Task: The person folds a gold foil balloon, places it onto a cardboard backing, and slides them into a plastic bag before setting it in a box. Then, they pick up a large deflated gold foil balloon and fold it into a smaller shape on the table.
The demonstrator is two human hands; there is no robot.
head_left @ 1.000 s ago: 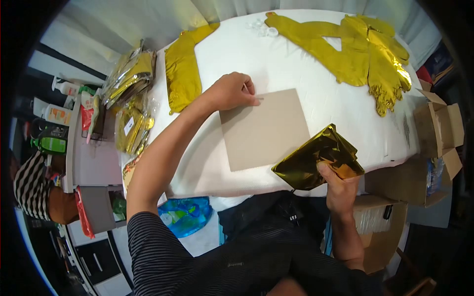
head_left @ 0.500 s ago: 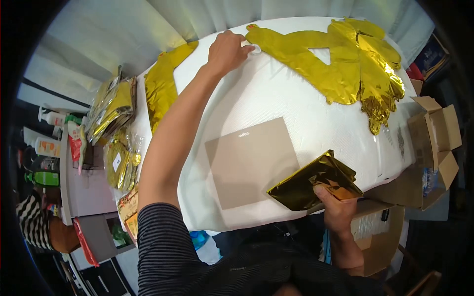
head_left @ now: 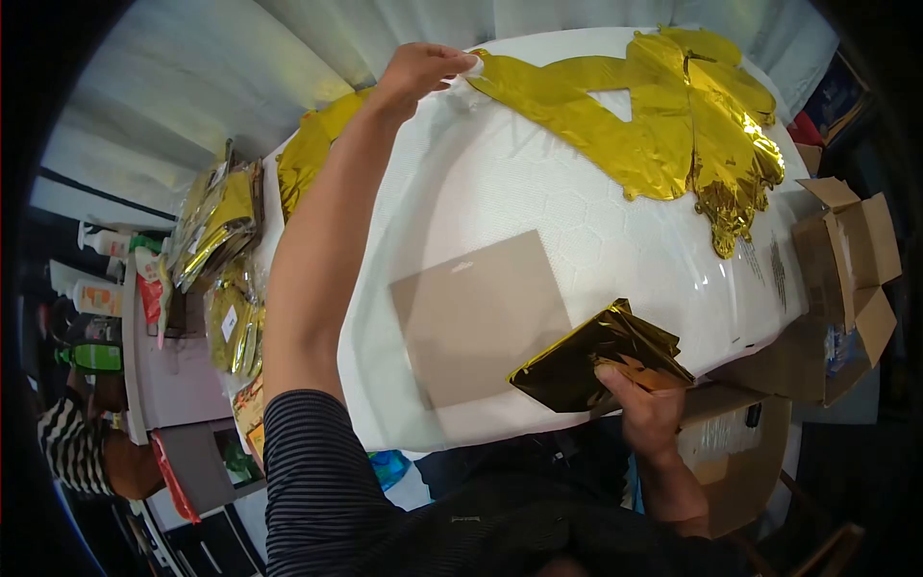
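At the far edge of the white-covered table (head_left: 481, 192), my left hand (head_left: 420, 75) pinches a small white piece, too small to make out. Its fingertips are at the narrow end of a large flat gold foil balloon (head_left: 577, 106), which spreads toward the far right. Near the front edge, my right hand (head_left: 652, 409) grips a folded gold foil sheet (head_left: 596, 356), thumb on top and fingers hidden beneath. The folded foil overlaps the corner of a flat beige square (head_left: 481, 322) with a small slot near its top edge.
More gold foil (head_left: 312, 149) lies behind my left forearm. Bagged gold foil packs (head_left: 226, 212) are stacked at the left. Open cardboard boxes (head_left: 851, 260) stand at the right. Another person's arm (head_left: 130, 466) shows at the lower left, near bottles (head_left: 96, 356).
My left hand has moved up and slightly left with the white piece, reaching the foil balloon's narrow end. My right hand keeps the folded foil, shifted slightly left in view.
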